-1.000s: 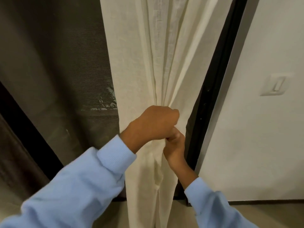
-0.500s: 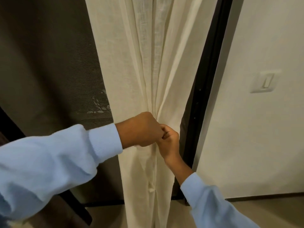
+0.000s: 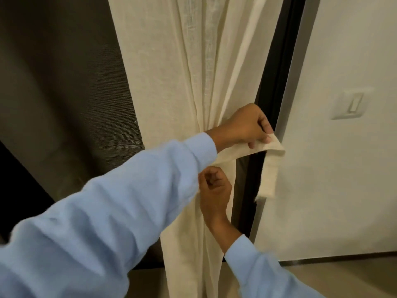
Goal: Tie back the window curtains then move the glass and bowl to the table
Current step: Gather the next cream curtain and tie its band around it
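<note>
Your left hand [image 3: 242, 127] pinches strap [image 3: 269, 175] at curtain [image 3: 171, 82] 3 o'clock edge, tail dangling free; right hand [image 3: 214, 188] curled, grip unclear.

Cream curtain [image 3: 182, 82], light-blue sleeves [image 3: 107, 211], white wall [image 3: 343, 190].

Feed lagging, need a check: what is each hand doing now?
Left hand: pinching the tie strip.
Right hand: fingers curled at the curtain; grip cannot be told.

Cream curtain [image 3: 182, 82] and tie-back strip [image 3: 269, 168] are matt, loosely woven cloth; wall [image 3: 343, 50] smooth, matt.
</note>
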{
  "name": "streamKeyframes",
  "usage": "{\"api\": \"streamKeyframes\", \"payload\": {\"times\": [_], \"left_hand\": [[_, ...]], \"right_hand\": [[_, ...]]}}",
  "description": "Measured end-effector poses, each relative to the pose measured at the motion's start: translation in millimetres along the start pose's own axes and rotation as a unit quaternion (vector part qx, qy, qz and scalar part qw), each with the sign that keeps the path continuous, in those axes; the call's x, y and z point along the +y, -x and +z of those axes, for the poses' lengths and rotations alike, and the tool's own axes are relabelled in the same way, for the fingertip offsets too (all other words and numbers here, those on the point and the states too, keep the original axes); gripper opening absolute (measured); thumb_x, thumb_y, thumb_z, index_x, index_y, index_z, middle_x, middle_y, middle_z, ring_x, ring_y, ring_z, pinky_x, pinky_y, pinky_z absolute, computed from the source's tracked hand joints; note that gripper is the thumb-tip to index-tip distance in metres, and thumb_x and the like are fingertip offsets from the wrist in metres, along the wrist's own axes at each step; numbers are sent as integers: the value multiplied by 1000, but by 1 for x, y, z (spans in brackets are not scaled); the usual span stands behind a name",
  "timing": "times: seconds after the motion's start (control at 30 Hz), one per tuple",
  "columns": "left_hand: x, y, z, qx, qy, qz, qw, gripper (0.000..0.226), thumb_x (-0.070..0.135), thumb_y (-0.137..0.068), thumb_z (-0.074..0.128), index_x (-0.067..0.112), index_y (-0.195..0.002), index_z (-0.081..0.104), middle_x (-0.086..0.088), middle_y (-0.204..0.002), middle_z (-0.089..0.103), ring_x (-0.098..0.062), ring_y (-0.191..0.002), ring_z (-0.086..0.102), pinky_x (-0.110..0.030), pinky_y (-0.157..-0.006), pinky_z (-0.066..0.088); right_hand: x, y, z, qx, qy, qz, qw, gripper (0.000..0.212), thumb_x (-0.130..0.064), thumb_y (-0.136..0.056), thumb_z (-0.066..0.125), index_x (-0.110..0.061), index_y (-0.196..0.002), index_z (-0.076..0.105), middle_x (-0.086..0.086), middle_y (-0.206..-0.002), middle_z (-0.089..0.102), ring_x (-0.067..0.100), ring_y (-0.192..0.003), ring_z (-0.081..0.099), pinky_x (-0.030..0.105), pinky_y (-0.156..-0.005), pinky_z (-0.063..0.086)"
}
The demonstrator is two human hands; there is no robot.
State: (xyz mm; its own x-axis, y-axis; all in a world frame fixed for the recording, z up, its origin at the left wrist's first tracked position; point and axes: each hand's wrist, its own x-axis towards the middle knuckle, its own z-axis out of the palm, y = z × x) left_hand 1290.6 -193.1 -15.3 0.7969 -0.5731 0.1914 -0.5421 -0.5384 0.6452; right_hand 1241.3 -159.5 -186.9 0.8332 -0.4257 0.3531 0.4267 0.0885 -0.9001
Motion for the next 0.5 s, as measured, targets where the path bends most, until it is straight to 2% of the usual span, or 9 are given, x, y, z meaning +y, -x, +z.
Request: {"api": "streamKeyframes", "payload": {"times": [0.07,0.13,0.23,0.3,0.37,0.43,0.5], "left_hand": [[-8,-11,6,54,-203,6,978,13,8,-86,66,10,-99,68,-6,-95,67,-17,-73,64,-26,-69,54],[-22,-15,10,60,-324,16,944,17,4,-88,56,8,-102,64,-9,-100,64,-25,-90,61,-29,-75,47],[-43,-17,16,5,-363,-19,932,11,3,-89,50,8,-89,60,-7,-90,60,-22,-81,56,-23,-62,38],[-50,-18,17,-16,-374,-47,926,11,2,-90,50,7,-87,60,-6,-91,61,-17,-73,52,-21,-57,35],[-55,-19,16,-29,-398,-45,916,14,0,-87,58,6,-98,63,-6,-97,62,-20,-80,58,-25,-64,41],[-56,-17,13,-42,-390,-39,919,19,0,-85,63,6,-102,62,-6,-94,60,-23,-88,62,-29,-67,45],[-53,-6,8,-12,-309,14,951,22,7,-85,65,8,-108,64,-5,-100,64,-20,-94,63,-30,-74,52]], "right_hand": [[3,5,2,15,-8,-28,999,20,5,-90,63,-15,-93,63,-3,-85,68,10,-78,62,20,-72,50],[3,10,3,19,-20,-29,999,22,3,-91,63,-14,-104,59,-5,-93,67,11,-84,63,21,-75,52],[-3,15,3,18,-55,13,998,46,-3,-91,66,-24,-128,49,-7,-104,67,10,-95,64,24,-84,55],[-4,13,1,1,-64,42,997,58,-14,-91,68,-26,-140,40,-13,-107,66,7,-98,64,24,-89,55],[1,5,1,-27,3,60,998,50,-25,-93,65,-19,-139,46,-8,-112,66,9,-102,64,29,-93,55],[5,-2,0,-55,96,60,992,31,-20,-98,58,-9,-127,56,7,-112,67,16,-97,63,37,-91,55],[5,-5,0,-67,92,72,991,23,-13,-100,54,-2,-120,57,10,-106,66,10,-91,61,29,-87,53]]}}
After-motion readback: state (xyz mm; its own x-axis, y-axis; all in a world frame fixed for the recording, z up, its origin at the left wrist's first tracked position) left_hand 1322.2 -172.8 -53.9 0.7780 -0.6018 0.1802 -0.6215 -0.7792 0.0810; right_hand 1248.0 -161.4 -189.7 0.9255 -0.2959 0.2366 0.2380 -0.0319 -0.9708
